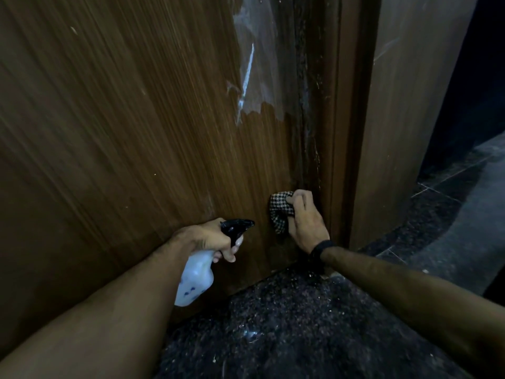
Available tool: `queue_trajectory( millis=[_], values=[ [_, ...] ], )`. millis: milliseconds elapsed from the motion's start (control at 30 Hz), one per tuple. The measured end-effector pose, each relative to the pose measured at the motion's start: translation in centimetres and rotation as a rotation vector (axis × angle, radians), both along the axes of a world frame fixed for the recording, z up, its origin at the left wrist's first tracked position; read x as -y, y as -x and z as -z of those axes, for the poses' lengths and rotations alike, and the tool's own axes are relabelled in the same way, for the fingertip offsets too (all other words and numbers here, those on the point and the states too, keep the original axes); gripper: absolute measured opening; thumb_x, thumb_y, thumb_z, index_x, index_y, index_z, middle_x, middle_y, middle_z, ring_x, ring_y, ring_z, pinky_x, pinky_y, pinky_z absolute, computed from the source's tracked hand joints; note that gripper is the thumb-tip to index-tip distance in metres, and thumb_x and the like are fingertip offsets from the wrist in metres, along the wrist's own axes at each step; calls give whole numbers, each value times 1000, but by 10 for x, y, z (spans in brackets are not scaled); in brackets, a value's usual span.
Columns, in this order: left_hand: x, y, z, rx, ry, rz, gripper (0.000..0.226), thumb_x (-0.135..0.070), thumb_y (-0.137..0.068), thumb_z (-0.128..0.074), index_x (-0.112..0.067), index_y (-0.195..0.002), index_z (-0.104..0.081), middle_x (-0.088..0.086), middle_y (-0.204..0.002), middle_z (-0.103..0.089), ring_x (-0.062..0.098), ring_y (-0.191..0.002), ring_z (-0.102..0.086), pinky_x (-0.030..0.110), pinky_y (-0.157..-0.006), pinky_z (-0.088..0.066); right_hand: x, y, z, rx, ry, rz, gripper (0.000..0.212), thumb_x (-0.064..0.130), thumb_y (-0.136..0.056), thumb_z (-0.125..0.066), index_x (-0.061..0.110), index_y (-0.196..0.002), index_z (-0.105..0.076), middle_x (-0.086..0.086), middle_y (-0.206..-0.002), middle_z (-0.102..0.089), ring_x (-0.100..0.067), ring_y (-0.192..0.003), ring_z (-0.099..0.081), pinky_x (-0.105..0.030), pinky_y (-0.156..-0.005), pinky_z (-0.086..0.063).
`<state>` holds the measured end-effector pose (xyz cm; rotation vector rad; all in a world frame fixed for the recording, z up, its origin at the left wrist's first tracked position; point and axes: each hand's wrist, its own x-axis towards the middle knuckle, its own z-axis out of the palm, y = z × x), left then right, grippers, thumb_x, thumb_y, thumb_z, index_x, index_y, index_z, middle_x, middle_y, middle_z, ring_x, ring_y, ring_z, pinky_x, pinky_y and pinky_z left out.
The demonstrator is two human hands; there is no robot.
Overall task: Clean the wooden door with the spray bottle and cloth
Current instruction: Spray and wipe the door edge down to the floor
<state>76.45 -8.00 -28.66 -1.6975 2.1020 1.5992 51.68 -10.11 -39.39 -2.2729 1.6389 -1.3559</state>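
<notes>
Head view, lower centre: right hand (pixel 305 220) bunching cloth (pixel 280 212) against wooden door (pixel 136 132); left hand (pixel 210 239) gripping spray bottle (pixel 196 277) — drips risk slick floor (pixel 273 324).

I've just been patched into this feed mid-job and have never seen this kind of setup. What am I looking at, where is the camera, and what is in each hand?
There is no machine here: a person is working with bare hands. The one picture comes from a camera worn on their head, looking forward and down, so both forearms reach in from the bottom. The left hand grips a spray bottle by its black trigger head, nozzle towards the wooden door. The right hand presses a bunched checked cloth against the door low down, near the door frame. A dark wristband sits on that wrist. Higher up, a pale glossy patch shows on the door. Below is a dark speckled floor.
</notes>
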Motion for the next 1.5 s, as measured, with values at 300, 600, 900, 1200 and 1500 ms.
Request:
queue_trajectory(
  millis=[300,600,900,1200,1500],
  values=[
    [-7,9,-8,29,34,-3,32,18,-81,-64,-11,-85,-54,8,-80,-56,12,-47,-41,26,-46,-41,-19,5,37,-110,-363,-56,33,0,-86,-55,13,-113,-40,-9,-124,-36,-35,-93,-55,-37,-70,-42],
    [-10,18,-9,34,38,11,32,17,-82,-63,-13,-84,-53,10,-81,-55,13,-49,-41,26,-48,-42,-21,-28,37,-327,-260,-272,37,3,-86,-62,8,-121,-50,-11,-119,-42,-32,-98,-53,-46,-78,-49],
    [-8,20,-12,2,31,16,33,17,-82,-63,-15,-82,-54,7,-78,-55,12,-50,-41,26,-48,-43,-23,-27,29,-60,-194,-176,31,0,-80,-58,12,-107,-48,2,-108,-35,-27,-87,-51,-47,-68,-49],
    [-5,7,-14,-12,103,-52,32,14,-80,-67,-16,-80,-55,6,-78,-56,13,-51,-44,27,-47,-44,-7,-19,-11,-175,67,-305,40,0,-79,-69,19,-107,-47,0,-111,-41,-18,-85,-52,-31,-65,-50],
    [-10,35,-44,-93,236,-113,32,13,-83,-66,-17,-78,-55,5,-75,-55,12,-51,-45,27,-50,-44,-19,-6,-23,234,-59,-3,27,2,-86,-64,14,-105,-50,5,-108,-41,-14,-90,-50,-33,-77,-47]
  ],
)
